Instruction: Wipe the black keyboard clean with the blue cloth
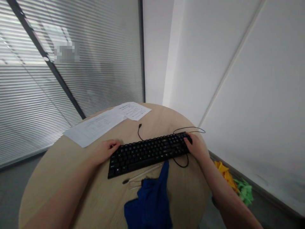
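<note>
A black computer keyboard [150, 151] lies slanted across the round table, its right end farther back than its left. Its left end is pinched by my left hand [108, 150], fingers closed at the upper corner. My right hand [196, 145] grips the opposite end, thumb on top of the keys and the other fingers partly hidden. The keyboard's black cable loops past its right end, and a plug [140, 126] sticks out behind it. In front of the keyboard lie a thin brush [145, 172] with a dark tip and a crumpled blue cloth [152, 203].
Printed paper sheets [95, 125] lie at the back left of the wooden table [47, 178]. A small clear object [133, 185] sits beside the brush. Yellow [225, 173] and green [244, 190] crumpled pieces are low at the right, near the white wall. A blind-covered partition stands at left.
</note>
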{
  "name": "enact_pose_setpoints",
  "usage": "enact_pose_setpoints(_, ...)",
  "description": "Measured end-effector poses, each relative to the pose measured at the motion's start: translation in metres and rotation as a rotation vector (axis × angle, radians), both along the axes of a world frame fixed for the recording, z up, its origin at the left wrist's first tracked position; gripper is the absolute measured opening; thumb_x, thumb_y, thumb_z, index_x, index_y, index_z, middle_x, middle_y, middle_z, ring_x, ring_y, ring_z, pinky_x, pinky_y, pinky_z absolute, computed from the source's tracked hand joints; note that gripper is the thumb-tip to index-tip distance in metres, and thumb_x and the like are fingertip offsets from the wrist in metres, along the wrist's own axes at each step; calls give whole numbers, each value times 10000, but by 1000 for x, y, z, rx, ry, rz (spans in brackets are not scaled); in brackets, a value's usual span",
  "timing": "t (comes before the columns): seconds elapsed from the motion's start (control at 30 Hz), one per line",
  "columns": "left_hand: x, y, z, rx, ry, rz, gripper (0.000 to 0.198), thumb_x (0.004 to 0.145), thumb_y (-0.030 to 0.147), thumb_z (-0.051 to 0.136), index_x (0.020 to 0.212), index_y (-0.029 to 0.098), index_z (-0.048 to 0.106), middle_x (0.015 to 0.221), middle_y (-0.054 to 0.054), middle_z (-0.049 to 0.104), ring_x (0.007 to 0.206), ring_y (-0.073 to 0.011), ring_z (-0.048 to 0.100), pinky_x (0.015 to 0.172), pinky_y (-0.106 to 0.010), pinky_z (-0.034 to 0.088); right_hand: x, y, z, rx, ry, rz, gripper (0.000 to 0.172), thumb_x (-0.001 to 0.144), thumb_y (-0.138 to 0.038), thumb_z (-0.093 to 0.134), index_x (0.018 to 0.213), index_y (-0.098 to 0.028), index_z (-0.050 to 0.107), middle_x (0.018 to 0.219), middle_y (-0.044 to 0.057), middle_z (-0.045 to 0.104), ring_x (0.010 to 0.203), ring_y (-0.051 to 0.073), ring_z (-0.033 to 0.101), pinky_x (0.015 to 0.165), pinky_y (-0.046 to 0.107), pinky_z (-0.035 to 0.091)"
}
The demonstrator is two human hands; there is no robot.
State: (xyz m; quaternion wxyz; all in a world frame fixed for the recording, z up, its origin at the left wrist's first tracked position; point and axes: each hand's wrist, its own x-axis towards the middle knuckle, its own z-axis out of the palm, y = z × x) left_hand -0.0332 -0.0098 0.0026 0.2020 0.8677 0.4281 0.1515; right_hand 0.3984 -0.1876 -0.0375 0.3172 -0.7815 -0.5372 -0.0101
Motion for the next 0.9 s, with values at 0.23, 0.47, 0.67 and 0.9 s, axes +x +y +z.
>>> enact_pose_setpoints(0.23,-9,-4,3,4,73,72,480,879,578,394,675,210,625,666,-35,653,679,-222,611,640,-301,397,-1,3,-8,-27,-3,23,436,993,-355,445,1340,-136,591,1273,149,638,1195,268,588,1047,411,453)
enact_pose_setpoints(0.47,-14,0,-2,-33,8,123,546,878,623,362,648,200,620,627,-40,633,655,-226,591,650,-316,410,-4,4,-8,-65,-29,14,452,996,-356,435,1352,-123,587,1276,169,638,1198,277,595,1045,421,454)
enact_pose_setpoints(0.67,-18,4,-13,-39,-160,220,645,874,703,331,670,194,670,669,-63,677,668,-240,609,659,-338,448,-41,-51,52,267,-99,231,360,976,-384,485,1211,-161,641,1207,145,659,1172,287,598,1036,490,482)
enact_pose_setpoints(0.9,-21,13,-24,-63,-367,423,666,881,701,300,720,166,663,663,-66,627,549,-183,537,564,-311,438,-126,-218,116,532,-447,1057,175,963,-418,611,1133,-435,652,1129,-16,661,1005,198,650,796,381,609)
